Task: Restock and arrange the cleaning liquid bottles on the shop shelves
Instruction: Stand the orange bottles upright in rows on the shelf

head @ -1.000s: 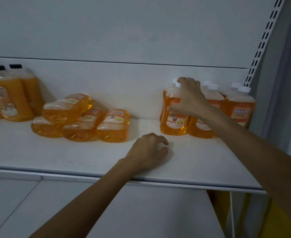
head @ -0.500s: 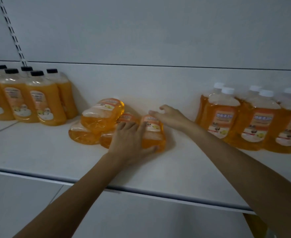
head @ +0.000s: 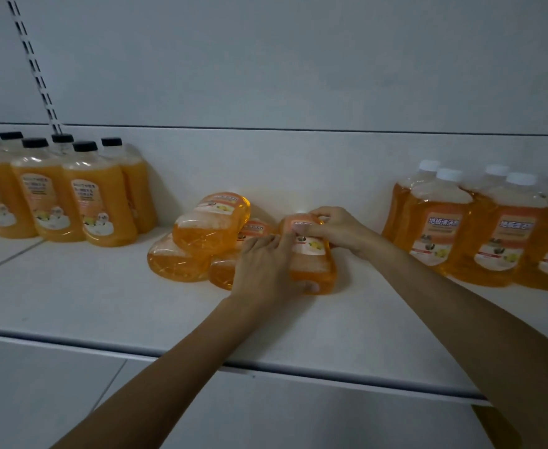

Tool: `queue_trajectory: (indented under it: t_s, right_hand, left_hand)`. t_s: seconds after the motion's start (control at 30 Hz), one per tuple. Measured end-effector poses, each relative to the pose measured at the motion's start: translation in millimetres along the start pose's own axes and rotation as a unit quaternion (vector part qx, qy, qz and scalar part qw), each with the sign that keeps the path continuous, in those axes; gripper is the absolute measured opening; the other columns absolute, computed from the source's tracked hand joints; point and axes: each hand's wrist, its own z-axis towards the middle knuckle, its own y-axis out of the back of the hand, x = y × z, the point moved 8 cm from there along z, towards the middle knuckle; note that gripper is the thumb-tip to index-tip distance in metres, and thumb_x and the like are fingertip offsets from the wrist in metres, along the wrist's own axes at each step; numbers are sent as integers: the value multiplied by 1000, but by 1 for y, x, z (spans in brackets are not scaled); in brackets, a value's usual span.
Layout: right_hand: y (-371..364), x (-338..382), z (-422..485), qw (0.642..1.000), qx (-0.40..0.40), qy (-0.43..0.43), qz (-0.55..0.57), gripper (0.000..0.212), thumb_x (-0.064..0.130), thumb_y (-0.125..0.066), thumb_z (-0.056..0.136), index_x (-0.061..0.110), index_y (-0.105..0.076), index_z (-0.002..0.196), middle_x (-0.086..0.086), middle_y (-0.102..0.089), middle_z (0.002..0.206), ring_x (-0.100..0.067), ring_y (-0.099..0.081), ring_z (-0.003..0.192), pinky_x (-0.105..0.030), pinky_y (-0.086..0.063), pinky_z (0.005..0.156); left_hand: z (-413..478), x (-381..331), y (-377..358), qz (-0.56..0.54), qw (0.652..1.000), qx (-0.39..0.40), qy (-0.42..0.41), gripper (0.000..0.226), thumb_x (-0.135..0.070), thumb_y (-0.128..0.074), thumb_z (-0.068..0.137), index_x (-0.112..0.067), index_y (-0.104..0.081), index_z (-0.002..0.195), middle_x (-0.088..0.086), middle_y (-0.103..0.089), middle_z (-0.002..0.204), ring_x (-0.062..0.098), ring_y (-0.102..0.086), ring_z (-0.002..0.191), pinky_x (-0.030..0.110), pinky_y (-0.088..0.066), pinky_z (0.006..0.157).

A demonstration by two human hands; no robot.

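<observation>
Several orange cleaning liquid bottles lie on their sides in a pile in the middle of the white shelf. Both hands are on the rightmost lying bottle. My left hand grips its near end and left side. My right hand curls over its far end near the neck. Upright white-capped orange bottles stand in a group at the right. Black-capped orange bottles stand at the left.
The shelf's back panel rises behind the bottles, with a slotted upright rail at the upper left. Bare shelf surface lies in front of the pile and between the groups. The shelf's front edge runs below my forearms.
My right hand left the upright white-capped bottles and came left to the lying pile. My left hand moved up from the shelf surface. Both now hold the rightmost lying bottle. The view shifted left.
</observation>
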Motion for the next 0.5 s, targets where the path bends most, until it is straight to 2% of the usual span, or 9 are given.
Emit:
queue_trajectory:
  t_s: [0.07, 0.13, 0.2, 0.23, 0.27, 0.37, 0.4, 0.5]
  right_hand:
    - [10, 7, -6, 998, -45, 31, -18, 51, 41, -80, 69, 20, -60, 112, 1, -65, 106, -14, -63, 93, -30, -55, 76]
    - [19, 18, -18, 993, -86, 67, -40, 59, 41, -80, 68, 22, -56, 118, 6, -62, 109, -13, -61, 97, -30, -55, 82]
    - [30, 28, -34, 988, -119, 95, -39, 67, 39, -81, 68, 23, -50, 126, 5, -60, 111, -14, -61, 98, -28, -55, 80]
    - [36, 32, -42, 984, -136, 107, -41, 69, 38, -82, 68, 24, -48, 127, 5, -59, 112, -14, -60, 97, -26, -54, 78]
    - [42, 35, -49, 981, -149, 119, -45, 71, 37, -82, 68, 24, -46, 127, 5, -57, 112, -13, -59, 97, -24, -54, 76]
    - [53, 46, -68, 973, -156, 164, -52, 77, 29, -84, 66, 27, -38, 129, 8, -49, 116, -6, -54, 97, -12, -51, 68]
    - [57, 50, -74, 972, -147, 176, -53, 83, 26, -85, 65, 31, -35, 131, 8, -46, 117, -5, -53, 97, -10, -50, 65]
    - [63, 56, -90, 972, -103, 190, -96, 101, 24, -86, 63, 50, -21, 135, 7, -39, 117, -4, -48, 105, -10, -50, 67]
  left_hand:
    - [-3, -1, 2, -45, 999, -3, -5, 94, -62, -63, 74, -23, -16, 146, 2, -36, 149, 21, -26, 141, 34, -19, 114]
    - [-9, -5, 6, -152, 988, -23, -5, 96, -57, -68, 72, -21, -18, 146, 2, -37, 147, 20, -32, 137, 33, -31, 109]
    - [-12, -10, 10, -278, 959, -59, 5, 93, -48, -73, 72, -21, -21, 144, -1, -42, 141, 17, -41, 129, 25, -41, 96]
    - [-11, -11, 9, -320, 945, -70, 19, 93, -44, -75, 73, -20, -19, 144, -3, -43, 140, 14, -43, 128, 20, -40, 92]
    - [-8, -13, 7, -356, 931, -68, 36, 97, -41, -75, 73, -20, -15, 146, -4, -42, 141, 13, -42, 128, 18, -38, 91]
    - [4, -18, -12, -440, 894, -12, 81, 108, -36, -77, 72, -23, -1, 149, 0, -39, 146, 18, -44, 129, 32, -43, 101]
    - [6, -21, -19, -450, 889, 16, 84, 107, -34, -76, 73, -24, -2, 148, 0, -43, 142, 17, -49, 124, 31, -47, 98]
    - [8, -34, -32, -427, 900, 76, 45, 81, -31, -75, 76, -26, -23, 139, -8, -57, 122, 2, -57, 92, 5, -49, 69]
